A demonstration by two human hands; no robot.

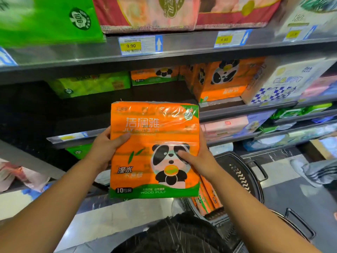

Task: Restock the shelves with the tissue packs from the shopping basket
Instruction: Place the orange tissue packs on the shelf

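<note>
Between two hands [104, 147] [200, 158] — one tissue pack [155, 132]

Both arms outstretched; left grip [104, 145], right grip [200, 157] clamped, thumbs forward.

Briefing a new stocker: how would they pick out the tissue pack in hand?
Below the shelf edge with yellow 9.90 tags, the left hand and right hand hold an orange panda pack. Matching packs sit behind it and in the basket; only this one is held.

Orange tissue pack [155, 148] with black-white panda print, green bottom band; yellow price tags [131, 45]; black shopping basket [238, 172]; blue-white checkered pack [277, 84].
</note>
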